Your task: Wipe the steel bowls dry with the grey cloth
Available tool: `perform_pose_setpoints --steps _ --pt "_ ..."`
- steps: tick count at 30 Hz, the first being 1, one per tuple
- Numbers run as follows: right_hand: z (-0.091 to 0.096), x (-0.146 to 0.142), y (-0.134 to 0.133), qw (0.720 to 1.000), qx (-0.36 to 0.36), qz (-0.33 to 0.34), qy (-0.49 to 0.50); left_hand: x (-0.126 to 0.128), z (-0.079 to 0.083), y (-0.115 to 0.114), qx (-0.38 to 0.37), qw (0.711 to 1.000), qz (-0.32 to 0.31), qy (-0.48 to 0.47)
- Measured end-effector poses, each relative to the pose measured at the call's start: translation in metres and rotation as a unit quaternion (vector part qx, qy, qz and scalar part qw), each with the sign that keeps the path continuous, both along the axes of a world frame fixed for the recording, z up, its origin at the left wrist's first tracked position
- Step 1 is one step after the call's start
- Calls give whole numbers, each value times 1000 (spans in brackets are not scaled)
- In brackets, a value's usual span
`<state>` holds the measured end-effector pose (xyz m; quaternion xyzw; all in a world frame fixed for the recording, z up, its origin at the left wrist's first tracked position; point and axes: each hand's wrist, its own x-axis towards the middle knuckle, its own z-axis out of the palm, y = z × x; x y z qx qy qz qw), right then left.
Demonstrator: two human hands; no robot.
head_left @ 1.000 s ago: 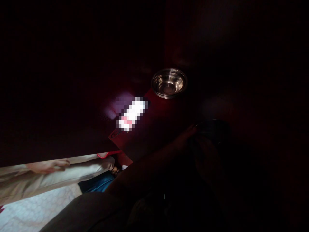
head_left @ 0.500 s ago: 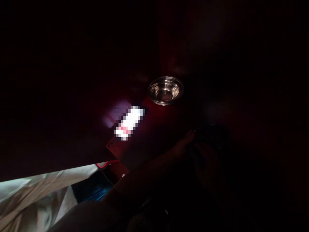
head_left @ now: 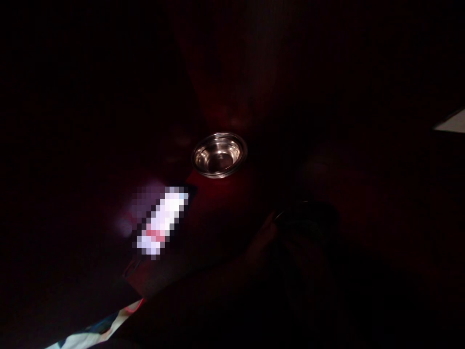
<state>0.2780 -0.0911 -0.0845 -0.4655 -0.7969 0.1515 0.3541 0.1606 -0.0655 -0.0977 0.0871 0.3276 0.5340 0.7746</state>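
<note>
The scene is almost wholly dark. My left hand [head_left: 262, 238] reaches from the lower left, its fingertips at the rim of a dark round object [head_left: 308, 217] on a dark red surface [head_left: 218, 203]. Too little light falls on the fingers to show whether they grip the object. A faint shape just below the object may be my right hand [head_left: 305, 257]; its fingers cannot be made out. A shiny steel bowl [head_left: 220, 155], with nothing visible in it, stands beyond the hand to the upper left.
A lit phone screen [head_left: 162, 224] glows left of my left hand, on the same surface. A strip of pale patterned cloth [head_left: 94, 332] shows at the bottom left. A pale patch [head_left: 452, 122] sits at the right edge.
The view has swung, so the bowl and the lit phone sit lower and further left in the picture. The pale cloth has mostly left the view. My left hand stays at the dark object.
</note>
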Motion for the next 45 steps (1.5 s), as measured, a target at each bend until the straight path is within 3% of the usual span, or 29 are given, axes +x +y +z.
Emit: perform_pose_setpoints --steps 5,9,13,17,25,31,37,41,44,45 --pt "4 4 -1 1000 -7 -13 -12 1 -12 2 -2 999 23 24" --pt "8 -2 -7 1000 -3 -11 -27 2 3 2 7 999 34 1" --pt "8 -9 -14 999 12 3 -39 1 19 1 -16 998 -22 -63" --pt "5 -14 -18 998 37 19 -43 0 23 -1 -32 990 -97 -95" --pt "3 -13 -16 993 89 37 -67 -1 25 -7 36 986 -134 -91" --pt "12 -4 -12 986 68 -44 -146 6 30 -9 130 987 -71 -65" --pt "24 -4 -12 969 94 -95 -206 9 19 0 216 975 -23 44" --pt "29 -8 -20 971 87 -81 -208 0 11 6 194 968 27 153" --pt "29 -11 -26 977 79 -27 -195 -13 12 5 214 967 9 140" --pt "29 -12 -27 980 76 -11 -185 -18 14 5 226 966 -29 121"
